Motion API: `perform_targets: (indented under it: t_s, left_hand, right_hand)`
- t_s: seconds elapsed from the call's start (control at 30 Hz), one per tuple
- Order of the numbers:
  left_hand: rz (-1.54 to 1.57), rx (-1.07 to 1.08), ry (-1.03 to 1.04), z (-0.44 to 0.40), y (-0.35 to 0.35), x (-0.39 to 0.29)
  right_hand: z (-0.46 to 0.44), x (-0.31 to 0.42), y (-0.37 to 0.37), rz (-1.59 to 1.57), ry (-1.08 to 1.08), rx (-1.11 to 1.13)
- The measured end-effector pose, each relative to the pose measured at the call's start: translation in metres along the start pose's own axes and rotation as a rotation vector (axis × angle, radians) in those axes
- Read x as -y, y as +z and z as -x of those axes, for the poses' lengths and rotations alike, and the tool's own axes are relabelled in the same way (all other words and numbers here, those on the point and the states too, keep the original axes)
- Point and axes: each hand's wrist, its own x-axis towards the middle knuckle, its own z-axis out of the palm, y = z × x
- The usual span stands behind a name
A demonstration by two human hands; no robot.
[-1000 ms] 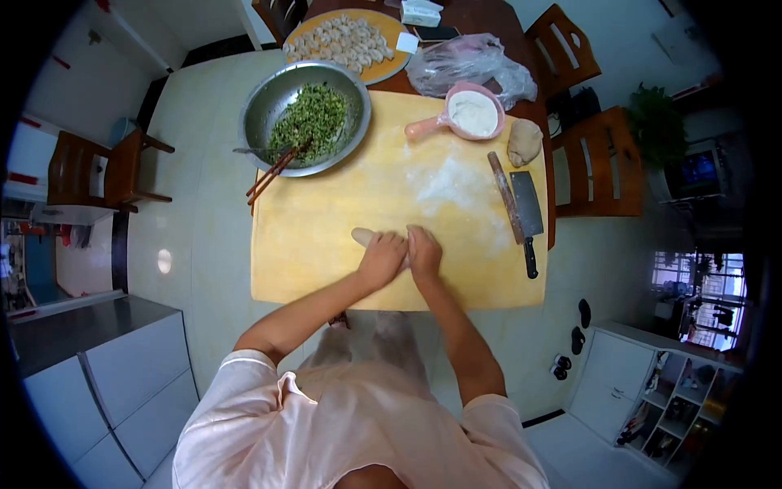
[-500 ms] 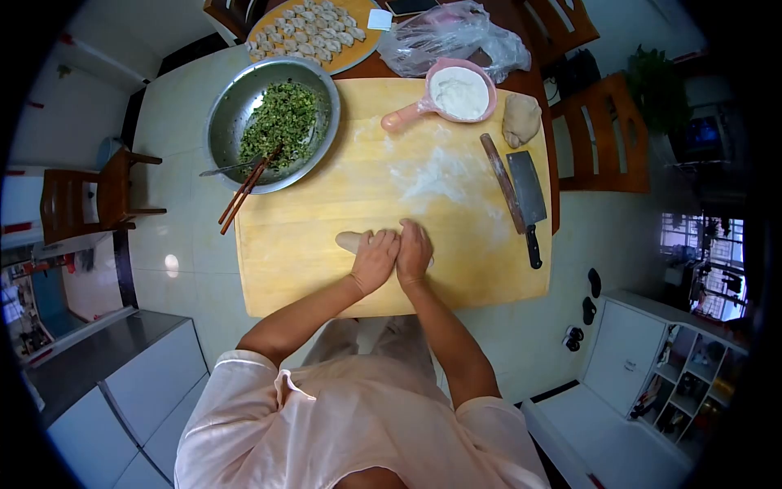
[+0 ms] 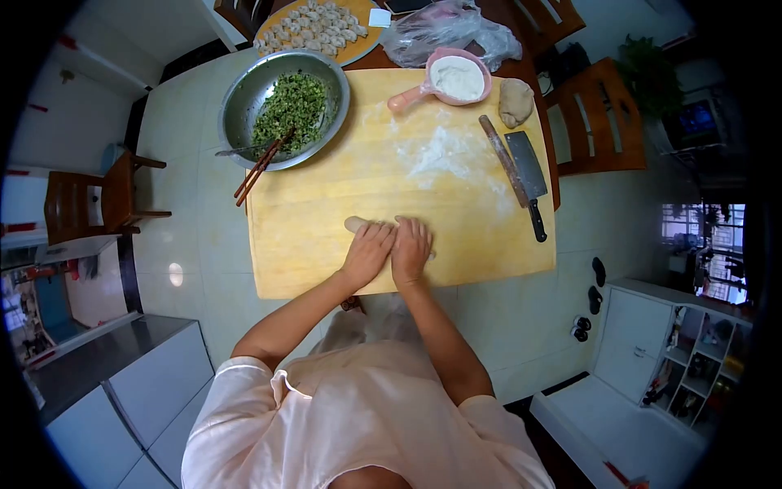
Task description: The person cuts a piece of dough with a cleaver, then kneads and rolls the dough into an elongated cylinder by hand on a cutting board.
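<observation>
Low on the floured wooden board, my left hand and my right hand lie side by side, thumbs close together, pressed over a roll of dough. One rounded end of the dough sticks out to the left of my left hand; a small bit shows right of my right hand. The middle of the roll is hidden under my palms and fingers. Both hands have their fingers close together, bent over the dough.
A steel bowl of chopped green filling, with chopsticks, stands at the board's upper left. To the right lie a rolling pin, a cleaver and a dough lump. A pink scoop holds flour. Dumplings sit behind.
My hands have moved forward over the dough, and their fingers are straighter than before. The view has shifted, so the board sits slightly higher and further right.
</observation>
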Motion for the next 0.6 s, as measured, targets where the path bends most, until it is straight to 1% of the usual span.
perform_targets:
  t_s: [0.03,0.1,0.13,0.23,0.33,0.43,0.5,0.53,0.57,0.6]
  left_hand:
    - [0.022,-0.012,0.014,0.001,0.002,0.002]
    - [0.065,-0.03,0.048,-0.003,0.006,0.009]
    - [0.058,-0.025,0.031,-0.009,0.009,0.011]
    - [0.051,0.008,0.008,-0.026,0.016,0.019]
    - [0.043,0.024,0.041,-0.039,0.019,0.031]
    - [0.047,0.04,0.082,-0.046,0.023,0.04]
    - [0.067,0.05,0.095,-0.045,0.024,0.039]
    - [0.096,0.062,0.051,-0.04,0.023,0.033]
    - [0.121,0.067,0.005,-0.04,0.022,0.029]
    - [0.143,0.071,-0.043,-0.039,0.018,0.027]
  right_hand:
    - [0.005,-0.001,0.006,0.005,0.046,0.028]
    - [0.001,-0.007,0.016,-0.025,-0.018,-0.039]
    - [-0.003,-0.01,0.02,-0.039,-0.048,-0.069]
    - [-0.031,-0.031,0.031,-0.07,-0.098,0.046]
    - [-0.042,-0.038,0.035,-0.117,-0.122,0.082]
    - [-0.047,-0.044,0.042,-0.102,-0.068,0.13]
    - [-0.053,-0.043,0.04,-0.146,-0.016,0.157]
    - [-0.054,-0.04,0.034,-0.166,0.004,0.167]
    - [-0.054,-0.037,0.026,-0.174,0.071,0.25]
    - [-0.053,-0.033,0.021,-0.215,0.036,0.218]
